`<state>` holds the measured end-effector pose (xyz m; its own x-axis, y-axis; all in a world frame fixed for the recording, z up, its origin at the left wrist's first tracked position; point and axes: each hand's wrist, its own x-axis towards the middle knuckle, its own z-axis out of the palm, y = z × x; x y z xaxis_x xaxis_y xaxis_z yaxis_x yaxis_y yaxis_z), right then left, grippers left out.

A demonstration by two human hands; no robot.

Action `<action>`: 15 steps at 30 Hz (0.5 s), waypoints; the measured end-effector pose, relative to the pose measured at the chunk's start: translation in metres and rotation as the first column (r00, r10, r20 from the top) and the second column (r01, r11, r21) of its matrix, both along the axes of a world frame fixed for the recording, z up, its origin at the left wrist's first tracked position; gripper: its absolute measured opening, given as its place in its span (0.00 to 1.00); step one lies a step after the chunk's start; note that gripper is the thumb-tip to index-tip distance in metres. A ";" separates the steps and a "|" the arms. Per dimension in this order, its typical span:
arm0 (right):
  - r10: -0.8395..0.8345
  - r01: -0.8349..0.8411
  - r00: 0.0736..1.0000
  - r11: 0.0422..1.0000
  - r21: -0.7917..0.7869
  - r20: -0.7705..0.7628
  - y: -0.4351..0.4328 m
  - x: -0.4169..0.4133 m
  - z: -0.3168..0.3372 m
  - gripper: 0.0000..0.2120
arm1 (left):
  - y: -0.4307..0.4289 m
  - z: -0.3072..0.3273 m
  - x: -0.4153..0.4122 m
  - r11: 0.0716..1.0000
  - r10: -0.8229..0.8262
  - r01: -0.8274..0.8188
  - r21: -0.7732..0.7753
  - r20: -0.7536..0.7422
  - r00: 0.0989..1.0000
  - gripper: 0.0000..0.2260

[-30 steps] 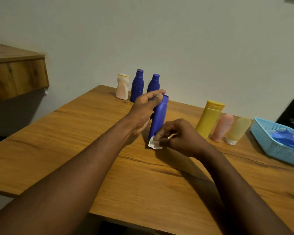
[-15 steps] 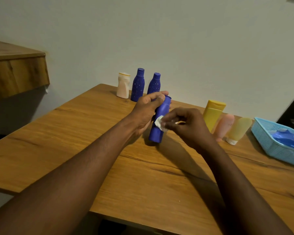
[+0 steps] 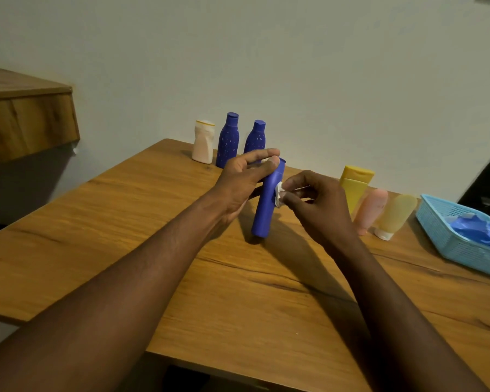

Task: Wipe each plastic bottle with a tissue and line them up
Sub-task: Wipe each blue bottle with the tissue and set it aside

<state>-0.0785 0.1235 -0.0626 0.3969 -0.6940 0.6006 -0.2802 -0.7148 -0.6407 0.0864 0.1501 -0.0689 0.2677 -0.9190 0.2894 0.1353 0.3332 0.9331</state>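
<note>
A tall blue bottle [image 3: 264, 210] leans on the wooden table [image 3: 125, 236], its base on the wood. My left hand [image 3: 242, 182] grips its upper part, thumb near the cap. My right hand [image 3: 314, 202] pinches a small white tissue [image 3: 278, 194] against the bottle's right side, about mid-height. At the back by the wall stand a white bottle [image 3: 203, 142] and two dark blue speckled bottles [image 3: 228, 140] [image 3: 255, 138] in a row. To the right are a yellow bottle [image 3: 354, 185], a pink tube [image 3: 371, 210] and a pale yellow tube [image 3: 393, 215].
A light blue plastic basket [image 3: 447, 236] with blue material inside sits at the table's right edge. A wooden shelf [image 3: 26, 123] juts from the wall on the left. The wall runs right behind the bottles.
My right hand has carried the tissue up the blue bottle, from its base to about mid-height. My left hand keeps its grip near the top.
</note>
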 end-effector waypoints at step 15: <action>-0.159 0.131 0.960 0.983 0.131 0.229 -0.007 0.014 -0.007 0.06 | 0.001 0.007 0.002 0.999 0.044 -0.041 -0.024 0.100 0.994 0.13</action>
<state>-0.0643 0.1163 -0.0696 0.1426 -0.8028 0.5790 -0.2055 -0.5962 -0.7761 0.0886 0.1512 -0.0620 0.2748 -0.9006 0.3368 0.0262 0.3572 0.9337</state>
